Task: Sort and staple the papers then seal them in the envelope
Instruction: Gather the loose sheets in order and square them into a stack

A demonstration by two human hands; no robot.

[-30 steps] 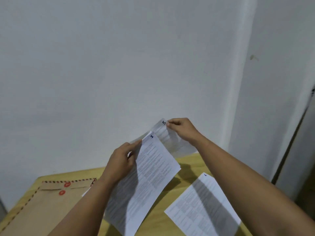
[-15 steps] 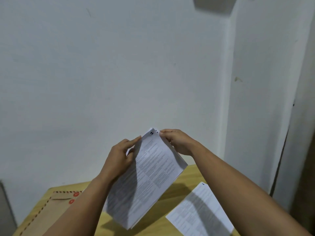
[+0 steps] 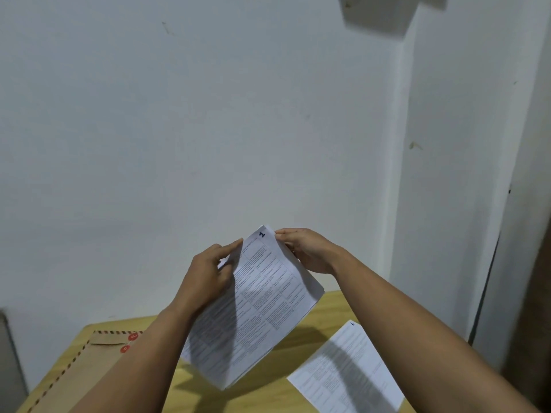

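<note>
I hold a stack of printed papers (image 3: 256,308) up above the wooden table (image 3: 268,394), its top sheet marked "2" at the upper corner. My left hand (image 3: 205,272) grips the stack's left edge, thumb on the front. My right hand (image 3: 304,250) pinches the upper right corner from behind. A single printed sheet (image 3: 346,371) lies flat on the table at the right, under my right forearm. A brown envelope (image 3: 89,371) with a striped border and two red string-tie discs lies on the table at the left, partly hidden by my left forearm. No stapler is in view.
A white wall (image 3: 208,129) rises right behind the table. A wall corner and a dark door frame (image 3: 489,278) stand at the right. A grey box (image 3: 378,16) hangs high on the wall.
One second ago my right hand held a separate sheet marked "5" behind the others. That sheet has since been brought behind the stack, and the view has tilted upward.
</note>
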